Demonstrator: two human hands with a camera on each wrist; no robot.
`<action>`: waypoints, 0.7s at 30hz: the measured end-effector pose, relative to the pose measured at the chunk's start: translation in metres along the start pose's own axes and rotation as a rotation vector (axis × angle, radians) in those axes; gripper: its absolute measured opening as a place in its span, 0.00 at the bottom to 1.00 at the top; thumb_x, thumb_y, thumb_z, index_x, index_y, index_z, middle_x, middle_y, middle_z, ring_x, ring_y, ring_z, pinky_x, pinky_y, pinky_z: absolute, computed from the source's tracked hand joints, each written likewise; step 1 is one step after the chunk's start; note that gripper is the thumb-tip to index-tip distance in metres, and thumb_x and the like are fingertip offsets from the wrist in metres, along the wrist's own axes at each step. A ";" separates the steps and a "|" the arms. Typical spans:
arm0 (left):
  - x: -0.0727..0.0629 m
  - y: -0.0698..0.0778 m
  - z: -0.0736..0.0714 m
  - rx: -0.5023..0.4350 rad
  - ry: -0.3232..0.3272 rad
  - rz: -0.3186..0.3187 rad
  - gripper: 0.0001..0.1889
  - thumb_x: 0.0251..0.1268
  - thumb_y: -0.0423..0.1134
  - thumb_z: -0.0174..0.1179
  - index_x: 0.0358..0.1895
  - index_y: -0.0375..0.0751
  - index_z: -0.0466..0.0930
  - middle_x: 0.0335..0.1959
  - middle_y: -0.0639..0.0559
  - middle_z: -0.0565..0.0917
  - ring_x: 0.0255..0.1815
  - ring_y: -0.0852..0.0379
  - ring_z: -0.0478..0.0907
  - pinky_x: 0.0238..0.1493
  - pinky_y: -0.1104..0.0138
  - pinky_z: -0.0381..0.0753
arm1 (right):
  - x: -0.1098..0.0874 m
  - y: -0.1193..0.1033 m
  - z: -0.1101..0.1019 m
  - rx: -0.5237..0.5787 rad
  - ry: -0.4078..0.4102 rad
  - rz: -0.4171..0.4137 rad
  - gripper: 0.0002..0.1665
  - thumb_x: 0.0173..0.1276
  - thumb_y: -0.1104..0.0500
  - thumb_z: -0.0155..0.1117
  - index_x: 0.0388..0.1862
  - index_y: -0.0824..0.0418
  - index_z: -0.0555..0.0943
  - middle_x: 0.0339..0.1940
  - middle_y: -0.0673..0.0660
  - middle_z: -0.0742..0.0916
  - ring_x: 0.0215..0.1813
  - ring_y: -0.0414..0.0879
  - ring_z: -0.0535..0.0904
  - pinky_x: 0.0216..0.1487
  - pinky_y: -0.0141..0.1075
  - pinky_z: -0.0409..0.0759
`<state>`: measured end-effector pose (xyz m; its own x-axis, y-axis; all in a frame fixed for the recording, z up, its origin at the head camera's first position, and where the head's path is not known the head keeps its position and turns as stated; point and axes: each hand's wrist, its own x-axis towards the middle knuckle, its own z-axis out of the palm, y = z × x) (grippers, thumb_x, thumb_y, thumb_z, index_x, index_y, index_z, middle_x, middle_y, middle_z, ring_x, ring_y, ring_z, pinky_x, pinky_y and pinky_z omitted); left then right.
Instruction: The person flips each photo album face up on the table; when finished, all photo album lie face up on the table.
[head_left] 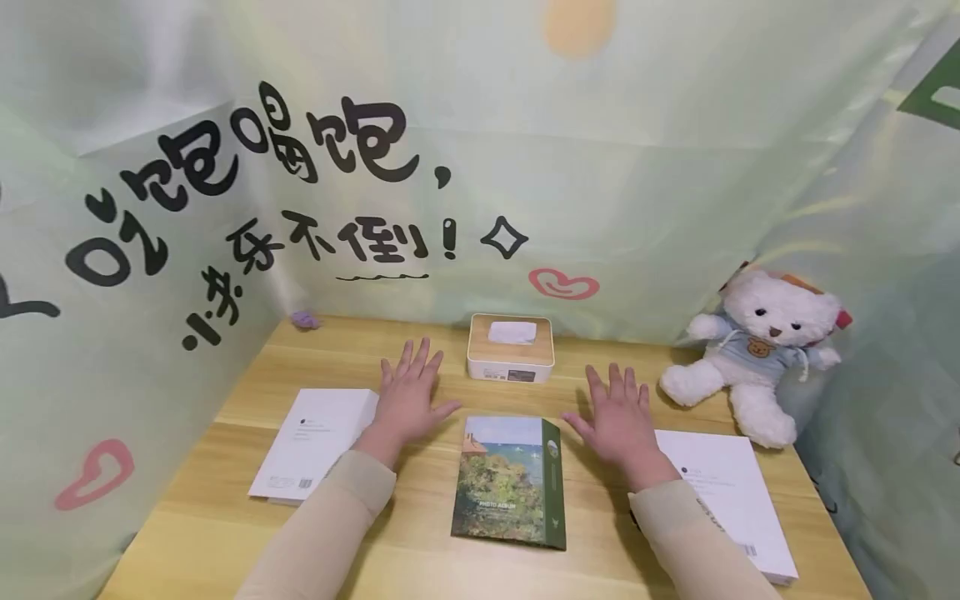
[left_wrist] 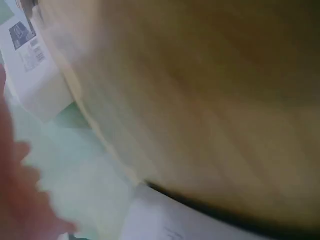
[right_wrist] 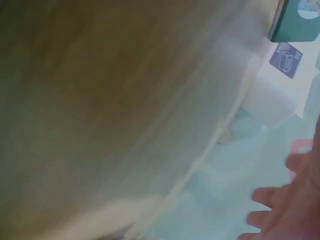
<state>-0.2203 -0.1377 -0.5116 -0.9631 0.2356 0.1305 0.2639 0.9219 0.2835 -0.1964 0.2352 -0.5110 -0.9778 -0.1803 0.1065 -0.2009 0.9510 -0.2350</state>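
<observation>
A photo album [head_left: 498, 483] with a painted landscape cover and a green strip along its right side lies on the wooden table between the two hands. My left hand [head_left: 408, 404] is held palm down with fingers spread, beside a white booklet or box [head_left: 315, 437] on the left. On the other side, my right hand [head_left: 618, 417] is likewise spread, close to a second white box or book [head_left: 735, 492] that the sleeve partly covers. Neither hand holds anything. In the wrist views the left hand [left_wrist: 22, 190] and right hand [right_wrist: 290, 200] show only at the edges.
A tissue box [head_left: 512, 350] with a wooden top stands at the back of the table [head_left: 420, 542]. A white teddy bear [head_left: 765, 350] in a blue top sits at the right edge. A small purple object [head_left: 304, 320] lies in the far left corner. Printed fabric walls [head_left: 637, 208] surround the table.
</observation>
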 end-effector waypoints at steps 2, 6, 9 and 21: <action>-0.003 -0.001 -0.009 -0.021 0.022 -0.025 0.51 0.71 0.63 0.65 0.86 0.41 0.51 0.88 0.42 0.40 0.87 0.37 0.32 0.79 0.30 0.36 | 0.002 -0.001 -0.005 -0.002 0.033 -0.008 0.50 0.79 0.38 0.60 0.86 0.64 0.55 0.83 0.80 0.55 0.83 0.79 0.42 0.78 0.75 0.41; -0.016 -0.014 -0.042 -0.129 0.108 -0.147 0.52 0.70 0.52 0.71 0.86 0.36 0.48 0.88 0.36 0.41 0.86 0.32 0.35 0.80 0.33 0.38 | 0.010 -0.020 -0.021 0.043 0.090 -0.053 0.45 0.79 0.48 0.63 0.83 0.68 0.58 0.80 0.80 0.60 0.81 0.79 0.49 0.78 0.73 0.48; -0.034 -0.031 -0.068 -0.207 0.170 -0.242 0.50 0.70 0.49 0.71 0.84 0.33 0.50 0.86 0.31 0.44 0.85 0.28 0.39 0.79 0.30 0.44 | 0.016 -0.050 -0.028 0.116 0.106 -0.110 0.46 0.76 0.51 0.67 0.82 0.71 0.59 0.78 0.80 0.64 0.78 0.78 0.58 0.78 0.70 0.56; -0.140 -0.100 -0.077 -0.380 0.100 -0.619 0.47 0.73 0.49 0.67 0.84 0.32 0.52 0.84 0.22 0.40 0.81 0.17 0.41 0.74 0.26 0.51 | 0.013 -0.205 0.011 0.417 -0.062 -0.266 0.49 0.78 0.44 0.65 0.85 0.67 0.57 0.83 0.70 0.64 0.79 0.66 0.66 0.79 0.57 0.64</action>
<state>-0.1075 -0.2868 -0.4847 -0.9370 -0.3402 -0.0797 -0.3095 0.7023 0.6411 -0.1688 0.0352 -0.4724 -0.8884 -0.4300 0.1605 -0.4382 0.6906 -0.5754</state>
